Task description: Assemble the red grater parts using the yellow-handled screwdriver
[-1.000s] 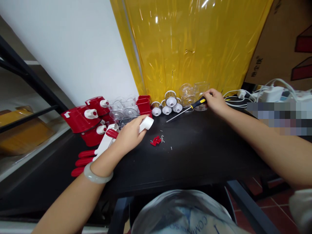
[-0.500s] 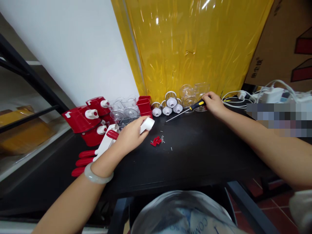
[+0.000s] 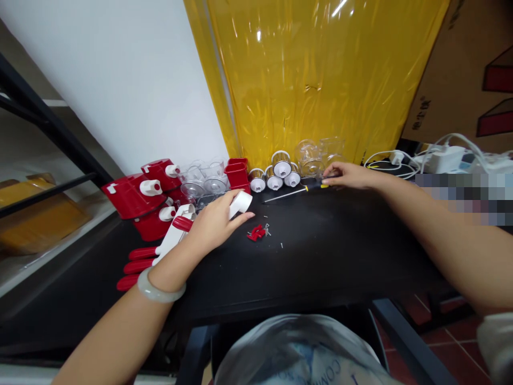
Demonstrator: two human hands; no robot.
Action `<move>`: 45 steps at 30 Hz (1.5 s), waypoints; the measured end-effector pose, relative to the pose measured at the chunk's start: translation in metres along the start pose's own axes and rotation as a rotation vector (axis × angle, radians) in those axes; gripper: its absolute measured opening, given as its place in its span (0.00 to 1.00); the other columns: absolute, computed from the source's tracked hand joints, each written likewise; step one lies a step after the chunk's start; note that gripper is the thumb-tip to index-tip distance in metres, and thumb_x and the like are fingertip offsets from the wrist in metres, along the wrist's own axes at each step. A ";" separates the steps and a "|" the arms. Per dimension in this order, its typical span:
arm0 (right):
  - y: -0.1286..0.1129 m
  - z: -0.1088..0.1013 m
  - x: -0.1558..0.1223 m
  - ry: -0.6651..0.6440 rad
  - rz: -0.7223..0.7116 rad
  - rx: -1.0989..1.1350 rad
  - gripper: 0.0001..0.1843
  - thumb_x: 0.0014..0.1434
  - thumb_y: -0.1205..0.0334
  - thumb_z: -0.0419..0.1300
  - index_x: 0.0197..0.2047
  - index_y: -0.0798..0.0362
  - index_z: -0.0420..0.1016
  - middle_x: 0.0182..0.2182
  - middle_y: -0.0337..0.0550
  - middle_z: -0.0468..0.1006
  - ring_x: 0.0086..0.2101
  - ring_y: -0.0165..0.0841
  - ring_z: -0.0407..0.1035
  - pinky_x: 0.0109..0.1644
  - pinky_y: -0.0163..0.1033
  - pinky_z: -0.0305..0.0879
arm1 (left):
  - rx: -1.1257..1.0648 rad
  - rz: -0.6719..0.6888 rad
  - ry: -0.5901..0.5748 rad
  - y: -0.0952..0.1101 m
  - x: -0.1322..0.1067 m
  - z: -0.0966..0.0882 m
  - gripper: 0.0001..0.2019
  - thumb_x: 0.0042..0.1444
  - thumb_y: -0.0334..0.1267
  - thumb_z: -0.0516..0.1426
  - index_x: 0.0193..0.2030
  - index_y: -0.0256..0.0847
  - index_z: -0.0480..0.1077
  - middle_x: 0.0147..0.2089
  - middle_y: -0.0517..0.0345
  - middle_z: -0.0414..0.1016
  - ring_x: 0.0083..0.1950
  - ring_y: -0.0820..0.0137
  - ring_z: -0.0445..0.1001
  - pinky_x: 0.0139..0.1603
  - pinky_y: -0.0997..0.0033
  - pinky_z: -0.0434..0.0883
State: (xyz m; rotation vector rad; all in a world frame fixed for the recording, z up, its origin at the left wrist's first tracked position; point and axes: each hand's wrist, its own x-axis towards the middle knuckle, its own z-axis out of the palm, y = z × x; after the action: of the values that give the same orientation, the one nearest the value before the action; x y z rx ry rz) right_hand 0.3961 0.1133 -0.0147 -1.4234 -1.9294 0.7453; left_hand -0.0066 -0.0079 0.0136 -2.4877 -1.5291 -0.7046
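Note:
My left hand (image 3: 214,222) is closed around a white plastic part (image 3: 241,203), whose rounded end sticks out between thumb and fingers; the rest of it is hidden by the palm. At the back right, my right hand (image 3: 342,175) has its fingers on the black and yellow handle of a screwdriver (image 3: 286,194). The screwdriver lies low along the black table (image 3: 320,246), its shaft pointing left. Between the hands are small red pieces (image 3: 256,232) and several tiny screws (image 3: 268,230).
Red housings with white knobs (image 3: 148,187) and red-handled white parts (image 3: 138,266) stand left. Clear plastic cups (image 3: 215,184), red square pieces (image 3: 237,174) and metal drums with white ends (image 3: 281,164) line the back. White cables (image 3: 385,166) lie right.
My right hand has lowered the screwdriver toward the tabletop, and its shaft has turned flatter. The left hand, with the white plastic part, has hardly moved; its thumb reaches out a little more.

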 end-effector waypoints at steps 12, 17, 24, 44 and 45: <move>-0.011 0.007 -0.008 -0.169 -0.035 -0.752 0.15 0.51 0.60 0.68 0.42 0.56 0.76 0.40 0.50 0.81 0.40 0.42 0.75 0.41 0.40 0.66 | 0.007 -0.038 0.007 0.001 0.000 -0.003 0.30 0.65 0.59 0.54 0.65 0.40 0.65 0.54 0.42 0.80 0.54 0.48 0.79 0.52 0.52 0.73; -0.051 0.023 -0.025 -0.046 -0.332 -0.690 0.17 0.54 0.57 0.69 0.45 0.55 0.77 0.44 0.53 0.79 0.45 0.44 0.73 0.48 0.43 0.66 | 0.010 -0.095 0.010 0.000 0.002 -0.007 0.31 0.65 0.59 0.54 0.66 0.40 0.65 0.54 0.43 0.80 0.54 0.47 0.79 0.52 0.52 0.73; -0.092 0.101 -0.044 -0.569 -0.594 -0.147 0.23 0.48 0.46 0.74 0.40 0.54 0.78 0.34 0.41 0.76 0.36 0.33 0.70 0.42 0.38 0.66 | -0.025 -0.089 0.053 -0.011 0.005 -0.008 0.29 0.67 0.57 0.51 0.64 0.36 0.66 0.52 0.40 0.80 0.52 0.48 0.79 0.51 0.51 0.74; -0.171 0.131 -0.006 -0.086 -0.753 0.183 0.14 0.63 0.51 0.63 0.35 0.52 0.67 0.26 0.34 0.69 0.28 0.29 0.62 0.35 0.36 0.57 | -0.642 -0.258 0.080 -0.010 0.008 -0.007 0.25 0.68 0.64 0.45 0.39 0.43 0.66 0.30 0.55 0.73 0.24 0.66 0.74 0.21 0.64 0.74; -0.179 0.134 -0.005 -0.032 -0.723 0.206 0.14 0.64 0.52 0.62 0.34 0.52 0.66 0.26 0.35 0.69 0.28 0.29 0.62 0.35 0.36 0.57 | -0.657 -0.248 0.118 -0.010 0.008 -0.007 0.25 0.68 0.64 0.44 0.40 0.43 0.66 0.30 0.56 0.73 0.24 0.66 0.73 0.21 0.65 0.74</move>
State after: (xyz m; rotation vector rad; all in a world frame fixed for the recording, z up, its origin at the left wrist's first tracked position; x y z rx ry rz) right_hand 0.1860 0.0518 0.0312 -0.5181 -2.1102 0.5862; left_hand -0.0146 0.0004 0.0219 -2.6097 -1.7991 -1.5871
